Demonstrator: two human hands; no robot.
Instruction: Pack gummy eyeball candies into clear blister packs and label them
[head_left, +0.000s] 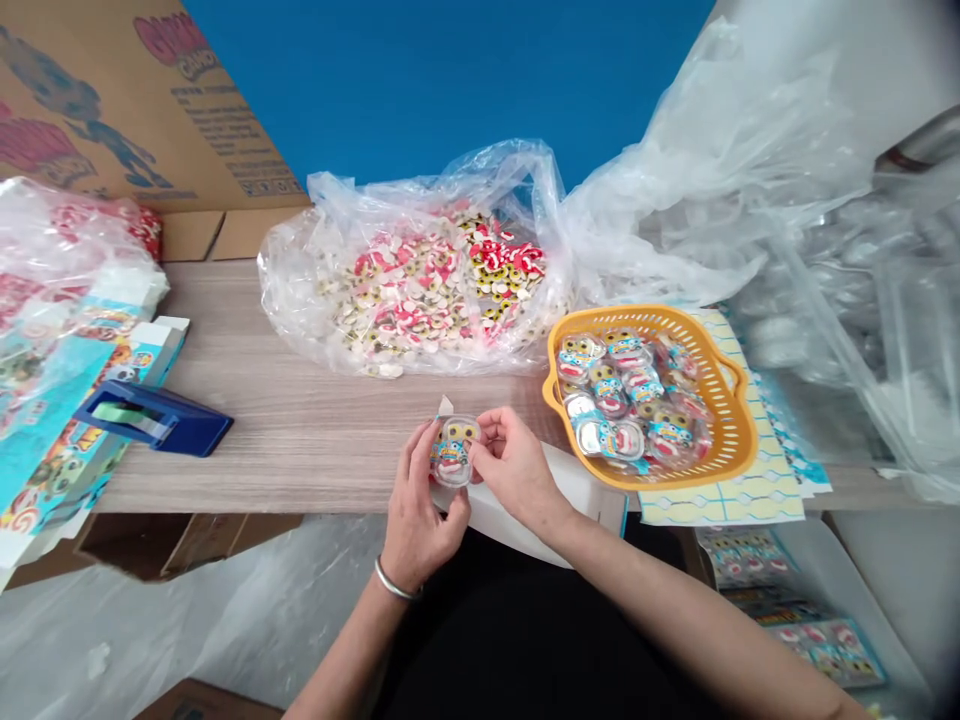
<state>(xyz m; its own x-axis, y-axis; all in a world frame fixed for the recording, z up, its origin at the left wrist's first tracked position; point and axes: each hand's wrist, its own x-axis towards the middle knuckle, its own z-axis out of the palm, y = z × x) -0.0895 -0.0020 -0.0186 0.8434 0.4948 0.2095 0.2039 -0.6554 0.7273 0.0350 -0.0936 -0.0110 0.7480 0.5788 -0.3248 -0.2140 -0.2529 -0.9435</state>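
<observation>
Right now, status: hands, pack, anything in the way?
Left hand and right hand both on clear pack. Yellow basket to the right, apart, not blocking.

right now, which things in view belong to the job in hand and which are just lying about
Part of the job, it seems:
small clear pack, held by the left hand and right hand
orange-yellow basket of similar packs
clear bag of loose coloured pieces

Apparently just lying about:
blue tape dispenser
printed cardboard carton
</observation>
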